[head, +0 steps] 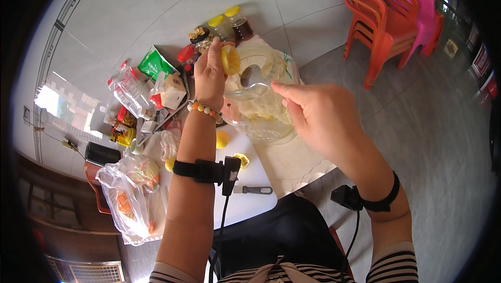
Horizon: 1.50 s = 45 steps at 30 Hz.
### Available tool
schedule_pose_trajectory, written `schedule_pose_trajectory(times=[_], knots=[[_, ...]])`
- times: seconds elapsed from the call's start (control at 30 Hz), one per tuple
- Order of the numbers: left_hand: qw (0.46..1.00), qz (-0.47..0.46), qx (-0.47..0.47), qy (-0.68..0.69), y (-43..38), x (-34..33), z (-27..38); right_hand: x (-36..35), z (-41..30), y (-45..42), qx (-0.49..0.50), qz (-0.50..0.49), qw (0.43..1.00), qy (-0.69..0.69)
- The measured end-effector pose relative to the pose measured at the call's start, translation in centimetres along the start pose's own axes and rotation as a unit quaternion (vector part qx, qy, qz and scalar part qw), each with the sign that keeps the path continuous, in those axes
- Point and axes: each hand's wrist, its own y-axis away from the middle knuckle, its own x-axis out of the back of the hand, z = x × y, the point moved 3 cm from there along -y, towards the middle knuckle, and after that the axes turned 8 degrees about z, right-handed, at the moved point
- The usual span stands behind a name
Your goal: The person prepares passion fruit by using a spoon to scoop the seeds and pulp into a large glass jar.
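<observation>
My left hand (211,66) holds up half of a yellow fruit (231,60), cut side turned right, at the left of a large clear glass jar (264,134). Over the jar's mouth, the fingers of my right hand (325,114) pinch what looks like a metal spoon (252,75); its handle is mostly hidden. Yellow bits show low in the jar. On a white cutting board (235,212) lie a halved fruit with yellow pulp (241,160), a whole yellow fruit (222,139) and a grey-handled knife (256,190), its blade partly hidden by my left forearm.
Behind the jar stand yellow-lidded jars (238,24) and a red-lidded jar (185,54). A tray (156,128) holds packages and bottles on the left. Nearer lies a clear plastic bag (127,201). Stacked plastic chairs (395,24) stand on the floor at right.
</observation>
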Motion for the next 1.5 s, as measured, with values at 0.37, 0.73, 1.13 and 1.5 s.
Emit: schedule_pose_trajectory(times=[0.37,0.73,1.13,1.5], knots=[[0.999,0.022,0.031,-0.004,-0.5,-0.4,-0.1,-1.2,1.2,-0.2,0.007,-0.003,0.998,0.055],[0.978,-0.025,0.166,-0.121,-3.8,-0.3,2.4,-1.0,-0.7,0.3,0.043,0.109,0.993,0.0],[0.957,-0.045,0.187,-0.217,-4.5,0.0,2.4,-2.6,0.3,1.3,0.016,0.111,0.993,-0.025],[0.96,-0.089,0.195,-0.179,-4.3,-0.1,2.3,-2.5,1.4,0.8,0.032,0.131,0.99,-0.03]])
